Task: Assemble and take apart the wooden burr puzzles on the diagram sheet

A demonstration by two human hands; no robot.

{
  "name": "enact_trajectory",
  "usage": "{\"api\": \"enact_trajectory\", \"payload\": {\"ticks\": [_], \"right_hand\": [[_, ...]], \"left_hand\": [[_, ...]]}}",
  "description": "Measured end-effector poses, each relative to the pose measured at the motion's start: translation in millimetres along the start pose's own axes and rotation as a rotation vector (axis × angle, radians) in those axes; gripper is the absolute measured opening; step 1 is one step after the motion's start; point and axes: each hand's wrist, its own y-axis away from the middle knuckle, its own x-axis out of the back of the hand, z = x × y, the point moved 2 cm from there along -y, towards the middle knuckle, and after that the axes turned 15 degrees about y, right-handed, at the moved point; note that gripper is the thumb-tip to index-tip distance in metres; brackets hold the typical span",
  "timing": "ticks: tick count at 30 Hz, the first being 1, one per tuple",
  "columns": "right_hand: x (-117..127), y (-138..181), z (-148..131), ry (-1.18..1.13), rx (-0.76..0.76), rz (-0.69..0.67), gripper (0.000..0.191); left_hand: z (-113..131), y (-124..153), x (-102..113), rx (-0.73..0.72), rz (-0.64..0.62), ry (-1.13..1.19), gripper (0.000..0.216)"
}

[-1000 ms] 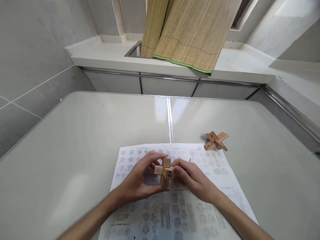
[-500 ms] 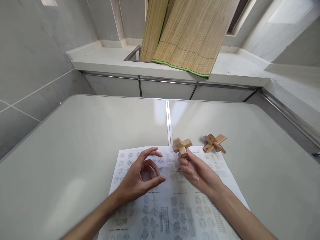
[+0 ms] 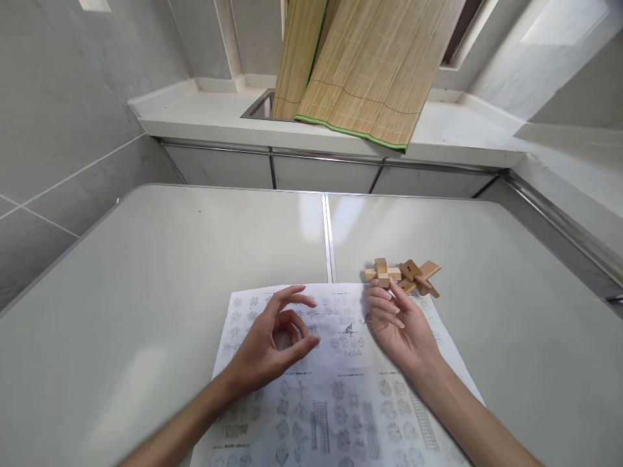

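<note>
A small wooden cross-shaped puzzle [image 3: 382,272] sits on the table just past the top edge of a printed sheet of diagrams [image 3: 335,395]. My right hand [image 3: 402,324] lies palm up on the sheet with its fingers stretched toward that puzzle, fingertips at or just short of it, holding nothing. A second wooden puzzle [image 3: 421,277] with a dark mark on one end rests right beside the first, to its right. My left hand [image 3: 272,344] hovers over the sheet's left part, fingers loosely curled and apart, empty.
The grey table [image 3: 146,272] has a seam [image 3: 328,233] down its middle. Behind it runs a white counter [image 3: 204,117] with a sink [image 3: 260,104], and rolled bamboo mats [image 3: 360,65] lean over it. Tiled wall stands at the left.
One second ago both hands held the puzzle over the sheet. My right hand carried it forward and right and set it down beside the other puzzle; my left hand let go and stayed put.
</note>
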Motion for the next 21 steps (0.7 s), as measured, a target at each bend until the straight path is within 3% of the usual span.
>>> {"api": "enact_trajectory", "payload": {"ticks": [4,11,17,21], "right_hand": [[-1,1,1,0.05,0.019,0.042,0.006],[-6,0,6,0.217,-0.007,-0.009,0.013],[-9,5,15,0.58,-0.049,-0.086,0.019],[-9,7,18,0.746,-0.042,-0.098,0.027]], "left_hand": [[1,0,0,-0.004,0.012,-0.015,0.056],[3,-2,-1,0.01,0.009,-0.016,0.05],[5,-4,0,0.025,-0.018,-0.101,0.027],[7,-5,0,0.066,-0.01,-0.136,0.024]]}}
